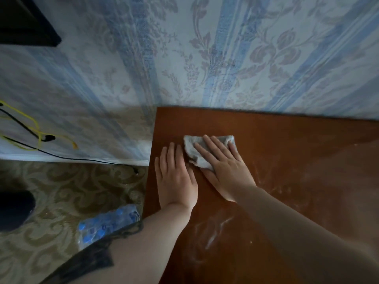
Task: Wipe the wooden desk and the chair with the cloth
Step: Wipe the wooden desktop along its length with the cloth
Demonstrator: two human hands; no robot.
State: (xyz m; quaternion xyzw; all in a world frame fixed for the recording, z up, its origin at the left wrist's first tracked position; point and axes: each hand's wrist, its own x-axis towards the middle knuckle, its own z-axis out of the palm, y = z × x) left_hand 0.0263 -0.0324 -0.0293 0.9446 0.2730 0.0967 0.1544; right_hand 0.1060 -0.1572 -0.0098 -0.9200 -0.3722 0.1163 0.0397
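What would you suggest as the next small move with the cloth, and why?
Probably draw the right hand, pressing the cloth flat, back toward the near edge: pale dusty smears show there on the wooden desk, while the left hand rests flat beside it.

The counter (287, 160) fills the view from 3 to 6 o'clock, its far edge against the wall (205, 58) at 12. The cloth (191, 150) lies on the counter near its far left corner, under the right hand (223, 169). The left hand (176, 179) rests flat on the counter just beside it, toward 9 o'clock. On the floor (51, 191) at 8 o'clock lies a pack of bottles (106, 226), close to the counter's side. Cables (30, 130) hang along the wall at 9 o'clock.
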